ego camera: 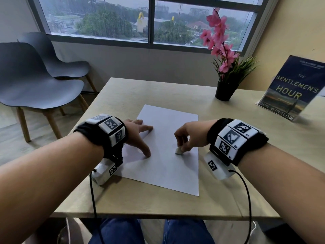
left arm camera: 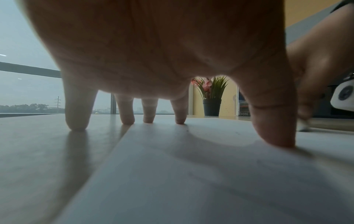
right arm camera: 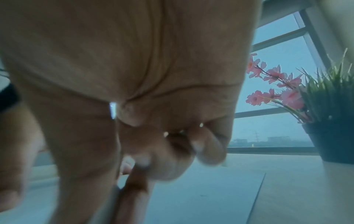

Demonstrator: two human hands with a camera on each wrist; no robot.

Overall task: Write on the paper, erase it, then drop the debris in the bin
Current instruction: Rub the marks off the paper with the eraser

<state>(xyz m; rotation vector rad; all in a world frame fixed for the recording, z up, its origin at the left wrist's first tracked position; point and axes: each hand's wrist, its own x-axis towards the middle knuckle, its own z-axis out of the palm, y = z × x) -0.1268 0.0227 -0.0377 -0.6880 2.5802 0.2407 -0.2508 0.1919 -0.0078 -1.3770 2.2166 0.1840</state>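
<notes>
A white sheet of paper (ego camera: 165,155) lies on the pale wooden table (ego camera: 123,199). My left hand (ego camera: 140,136) is spread on the sheet's left side, thumb and fingertips (left arm camera: 275,136) pressing down. My right hand (ego camera: 186,138) pinches a small white eraser (ego camera: 179,150) and holds it against the middle of the paper. In the left wrist view the eraser (left arm camera: 302,126) shows blurred at the right edge. The right wrist view shows only curled fingers (right arm camera: 206,148) over the paper (right arm camera: 201,197); the eraser is hidden there. No bin is in view.
A potted plant with pink flowers (ego camera: 226,76) stands at the table's far right. A book (ego camera: 290,88) is propped beside it. Two grey chairs (ego camera: 35,76) stand left of the table, below a window.
</notes>
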